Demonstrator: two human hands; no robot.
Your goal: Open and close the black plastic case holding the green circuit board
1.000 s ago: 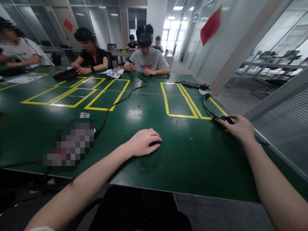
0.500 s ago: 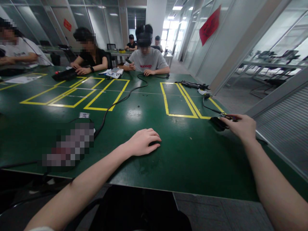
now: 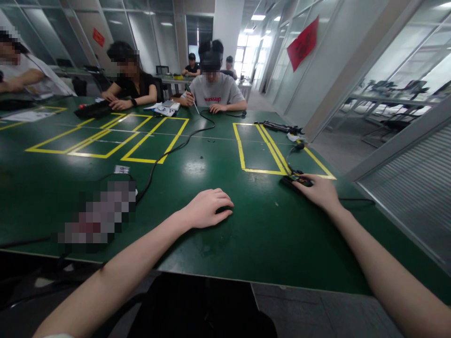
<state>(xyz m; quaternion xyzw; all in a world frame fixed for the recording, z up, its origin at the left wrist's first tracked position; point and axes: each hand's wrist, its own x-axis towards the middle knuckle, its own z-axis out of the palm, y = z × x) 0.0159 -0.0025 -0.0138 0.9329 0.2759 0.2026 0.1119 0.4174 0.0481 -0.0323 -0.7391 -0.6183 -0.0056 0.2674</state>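
My left hand (image 3: 209, 206) rests palm down on the green table (image 3: 246, 244), its thumb apart from the loosely curved fingers and nothing in it. Farther right, my right hand (image 3: 322, 191) grips a small black device (image 3: 288, 182) with colored parts on top, close to the tabletop by the yellow tape. What the device is, I cannot make out. A thin dark cable (image 3: 291, 154) leads from it toward a round black piece (image 3: 299, 146). Another stretch of cord (image 3: 357, 200) shows to the right of my wrist.
Yellow tape rectangles (image 3: 243, 157) mark the table. A long black cable (image 3: 152, 173) crosses from a blurred-out item (image 3: 100, 211) at the left. Black rod-like gear (image 3: 282, 127) lies at the far right. Across the table, a person (image 3: 214, 87) holds a screwdriver-like tool (image 3: 192, 96); others sit nearby.
My right hand has moved left with the black device, away from the table's right edge. My left hand stays in place. The person opposite now holds the tool more upright.
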